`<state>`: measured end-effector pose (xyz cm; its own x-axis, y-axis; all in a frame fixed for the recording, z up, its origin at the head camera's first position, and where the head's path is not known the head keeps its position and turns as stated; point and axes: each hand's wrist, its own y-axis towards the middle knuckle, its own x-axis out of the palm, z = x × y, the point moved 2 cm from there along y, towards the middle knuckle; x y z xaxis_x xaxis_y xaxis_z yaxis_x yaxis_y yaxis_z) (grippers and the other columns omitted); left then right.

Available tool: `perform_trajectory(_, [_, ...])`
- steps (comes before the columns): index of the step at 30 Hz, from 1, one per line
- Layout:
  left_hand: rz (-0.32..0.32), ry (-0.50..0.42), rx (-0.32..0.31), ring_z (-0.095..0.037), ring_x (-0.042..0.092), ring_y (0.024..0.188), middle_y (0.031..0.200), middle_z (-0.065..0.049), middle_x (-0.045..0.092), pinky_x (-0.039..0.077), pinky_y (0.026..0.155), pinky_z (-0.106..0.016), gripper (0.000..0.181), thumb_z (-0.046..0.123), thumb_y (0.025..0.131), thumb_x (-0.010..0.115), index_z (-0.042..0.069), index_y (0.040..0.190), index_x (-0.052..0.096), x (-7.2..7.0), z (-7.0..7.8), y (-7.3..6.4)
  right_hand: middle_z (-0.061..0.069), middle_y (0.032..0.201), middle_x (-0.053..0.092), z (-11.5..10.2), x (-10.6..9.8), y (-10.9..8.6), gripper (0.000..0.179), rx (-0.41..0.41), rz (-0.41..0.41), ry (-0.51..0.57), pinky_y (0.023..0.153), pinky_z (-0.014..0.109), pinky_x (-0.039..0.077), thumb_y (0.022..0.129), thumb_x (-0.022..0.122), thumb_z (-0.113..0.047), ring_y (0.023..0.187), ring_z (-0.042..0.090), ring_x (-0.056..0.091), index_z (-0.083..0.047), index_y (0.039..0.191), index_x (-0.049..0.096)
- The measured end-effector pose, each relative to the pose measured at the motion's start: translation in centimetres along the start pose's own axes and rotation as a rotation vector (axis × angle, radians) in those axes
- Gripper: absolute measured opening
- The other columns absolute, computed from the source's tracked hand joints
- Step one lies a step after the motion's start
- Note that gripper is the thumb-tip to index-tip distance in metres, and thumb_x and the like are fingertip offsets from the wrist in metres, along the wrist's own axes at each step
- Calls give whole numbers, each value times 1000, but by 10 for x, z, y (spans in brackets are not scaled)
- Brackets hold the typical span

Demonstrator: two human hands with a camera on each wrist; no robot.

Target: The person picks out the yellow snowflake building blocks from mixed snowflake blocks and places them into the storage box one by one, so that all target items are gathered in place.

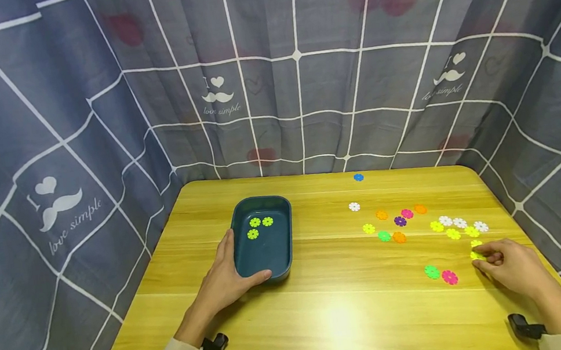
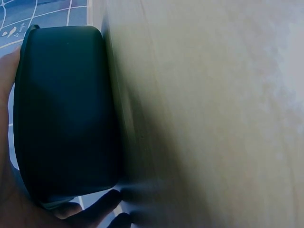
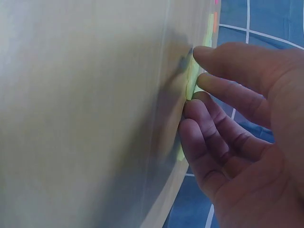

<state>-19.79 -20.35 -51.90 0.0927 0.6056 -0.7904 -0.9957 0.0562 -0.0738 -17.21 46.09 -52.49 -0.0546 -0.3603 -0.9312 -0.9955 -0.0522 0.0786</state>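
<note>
My left hand (image 1: 225,281) holds the dark blue-green plastic tray (image 1: 290,238) at its near left corner, thumb over the near rim and fingers along the left side. Inside the tray lie three yellow-green flower-shaped discs (image 1: 255,222). The tray's outer wall (image 2: 66,109) fills the left of the left wrist view. On the right side of the table, my right hand (image 1: 515,266) pinches a yellow flower-shaped disc (image 1: 476,256) between thumb and index finger, low over the wood. From the right wrist, that disc (image 3: 192,78) shows edge-on at the fingertips.
Another yellow disc (image 1: 476,244) lies just beyond the right fingertips, with several yellow and white discs (image 1: 460,223) behind it. A green disc (image 1: 432,272) and a pink disc (image 1: 449,277) lie left of that hand. A blue disc (image 1: 358,177) sits near the far edge, before a grey checked curtain (image 1: 269,83).
</note>
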Motion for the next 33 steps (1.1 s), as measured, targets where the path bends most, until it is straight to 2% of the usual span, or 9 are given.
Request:
perform_trajectory(7, [-2,2,-1,-54,46,169,199,-10,3,47,127,-81,155,89,84,87,26,189,-9,0,0,0,3,94,83,-1,0,1,27,16,20,18,67,25,53,99,94,-19,76,-5,63,-1,118,88])
perform_trajectory(10, [-1,4,-2,-54,45,170,199,-10,3,47,127,-81,154,86,85,88,26,189,-9,0,0,0,1,92,84,-1,1,1,26,16,30,31,67,24,53,99,94,-18,74,-10,61,-1,118,88])
perform_trajectory(24, [2,4,9,-54,45,170,199,-11,3,48,126,-81,156,92,83,85,26,189,-9,1,0,0,0,93,83,9,8,-5,34,46,49,156,66,18,54,98,97,-19,75,-12,61,2,123,87])
perform_trajectory(33, [4,-1,12,-54,46,170,199,-10,4,49,126,-80,156,90,84,87,25,189,-7,1,0,0,-13,87,81,19,13,-6,35,28,48,224,66,16,54,97,98,-20,74,-8,64,2,123,88])
